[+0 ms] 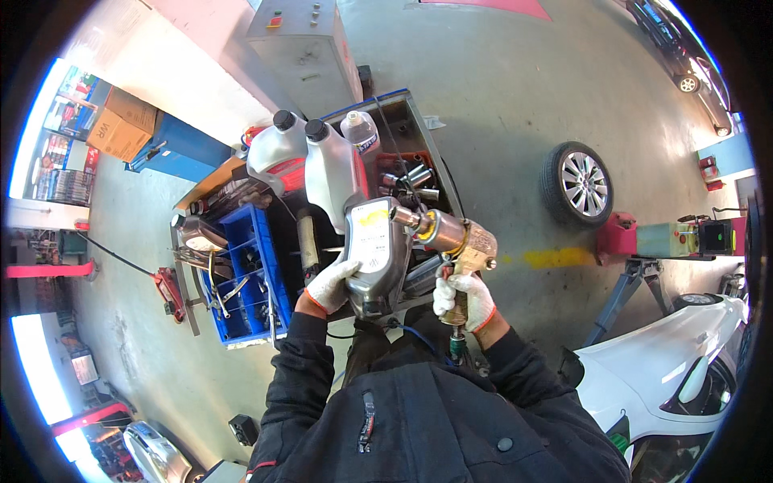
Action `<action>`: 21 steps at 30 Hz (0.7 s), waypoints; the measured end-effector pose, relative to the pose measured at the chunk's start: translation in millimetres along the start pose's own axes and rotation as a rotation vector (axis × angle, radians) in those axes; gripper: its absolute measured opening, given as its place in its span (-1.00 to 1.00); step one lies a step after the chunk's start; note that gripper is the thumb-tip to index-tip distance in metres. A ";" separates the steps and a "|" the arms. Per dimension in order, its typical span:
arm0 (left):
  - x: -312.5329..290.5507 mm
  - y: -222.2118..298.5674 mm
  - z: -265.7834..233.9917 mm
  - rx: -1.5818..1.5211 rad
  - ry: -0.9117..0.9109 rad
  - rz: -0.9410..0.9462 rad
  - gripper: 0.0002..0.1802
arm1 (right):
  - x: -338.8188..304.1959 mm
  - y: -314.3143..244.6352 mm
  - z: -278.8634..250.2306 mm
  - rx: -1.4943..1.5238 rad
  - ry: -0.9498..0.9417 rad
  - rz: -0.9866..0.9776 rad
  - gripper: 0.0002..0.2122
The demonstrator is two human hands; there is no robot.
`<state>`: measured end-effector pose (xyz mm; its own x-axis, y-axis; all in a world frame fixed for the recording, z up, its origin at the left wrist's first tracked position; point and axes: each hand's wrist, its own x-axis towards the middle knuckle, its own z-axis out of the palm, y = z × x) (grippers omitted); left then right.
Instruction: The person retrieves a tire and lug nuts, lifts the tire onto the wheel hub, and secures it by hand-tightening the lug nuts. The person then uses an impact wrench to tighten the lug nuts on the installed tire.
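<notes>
My right hand [469,299], in a white glove, is wrapped round the grip of an air impact wrench [448,235]. A silver socket on its nose points left, and a green hose fitting shows below the grip. My left hand [332,286], also gloved, grips the lower left side of a dark grey oil bottle [375,256] with a white label. The socket end lies close to the bottle's upper right edge; whether they touch I cannot tell. Behind the bottle stand two large grey-white jugs [328,173] with black caps and a clear bottle [360,133].
The tool cart holds loose sockets [415,179] and a blue divided bin [245,270] with hand tools. A grey cabinet [302,60] stands beyond it. To the right are a wheel [578,183], a lift arm [656,241] and a white car [660,362]. A red floor jack [167,291] is at left.
</notes>
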<state>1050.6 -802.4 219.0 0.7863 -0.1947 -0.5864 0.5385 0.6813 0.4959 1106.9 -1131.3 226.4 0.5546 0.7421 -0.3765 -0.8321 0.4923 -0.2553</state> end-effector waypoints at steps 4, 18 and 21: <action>-19.9 -7.3 0.9 0.059 -0.187 0.108 0.13 | 24.3 20.6 22.7 -0.012 -0.077 0.041 -0.81; -157.8 -36.7 -50.2 -0.108 -0.052 0.221 -0.05 | 43.9 113.0 83.4 -0.109 -0.167 0.259 -0.75; -200.4 -42.7 -66.2 -0.183 0.013 0.370 0.00 | 54.6 129.4 118.6 -0.122 -0.342 0.349 -0.76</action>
<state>850.0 -745.8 272.9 0.9123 0.0954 -0.3983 0.1560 0.8183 0.5532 1029.0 -973.1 278.5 0.1933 0.9697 -0.1496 -0.9498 0.1468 -0.2761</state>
